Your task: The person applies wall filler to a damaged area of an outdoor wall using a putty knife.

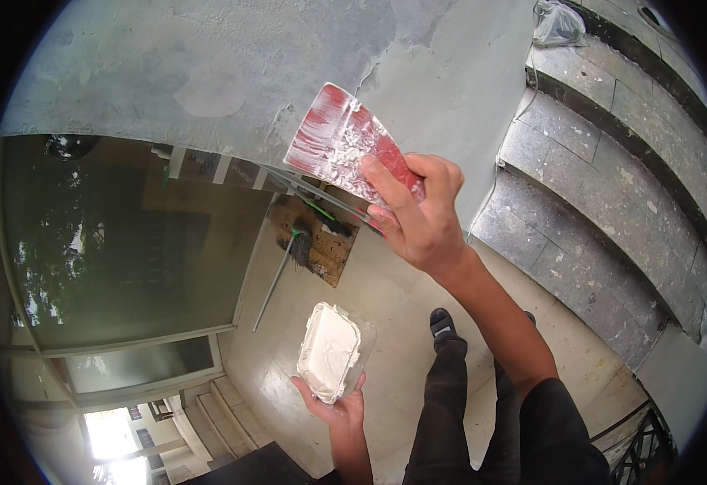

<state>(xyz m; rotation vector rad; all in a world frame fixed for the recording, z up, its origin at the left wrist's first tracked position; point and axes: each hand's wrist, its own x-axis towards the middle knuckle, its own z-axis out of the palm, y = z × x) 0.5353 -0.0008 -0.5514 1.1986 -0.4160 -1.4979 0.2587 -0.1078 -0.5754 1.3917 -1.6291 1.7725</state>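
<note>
My right hand (422, 206) is closed round the near end of a red putty knife (345, 145), a broad flat blade smeared with white paste. The blade is raised in front of the grey plastered wall (248, 73); whether it touches the wall I cannot tell. Lower down, my left hand (335, 404) supports a clear plastic tub (367, 343) from below, with the thumb and fingers along its near end. White putty (329, 347) fills the tub and crusts over its rim.
Grey paint-spotted steps (588, 194) rise on the right, with a plastic bag (559, 24) on top. A broom (293, 242) and a piece of cardboard (337, 259) lie on the tiled floor (394, 283). To the left is a large glass pane (143, 259).
</note>
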